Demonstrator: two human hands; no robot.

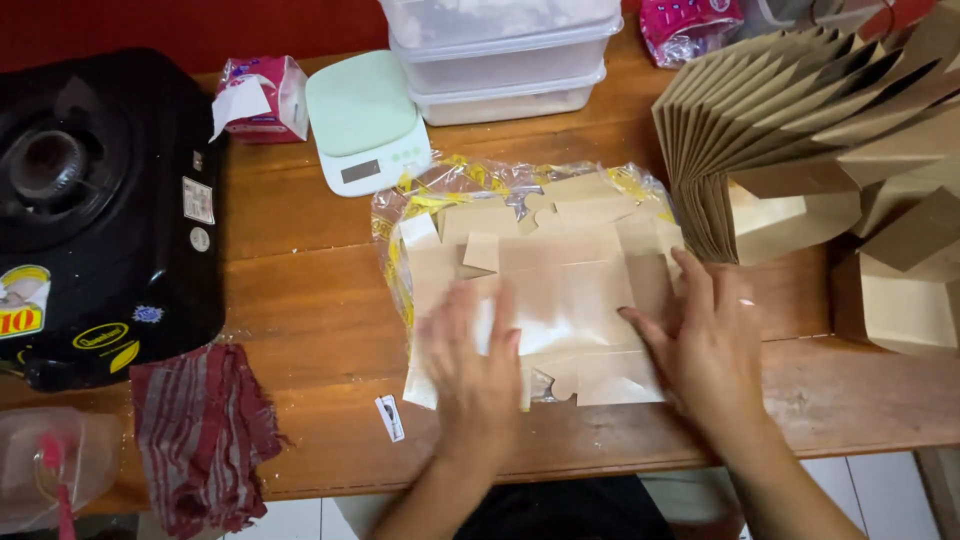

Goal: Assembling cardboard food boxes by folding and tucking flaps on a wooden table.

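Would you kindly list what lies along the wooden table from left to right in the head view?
Black stove → striped red cloth → pale green kitchen scale → left hand → right hand → fanned stack of folded brown paper boxes.

Left hand motion-blurred over flat cardboard blanks; stove and plastic containers cropped by frame edges

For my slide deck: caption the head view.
Both hands, left and right, press a flat brown carton blank on a wooden table.
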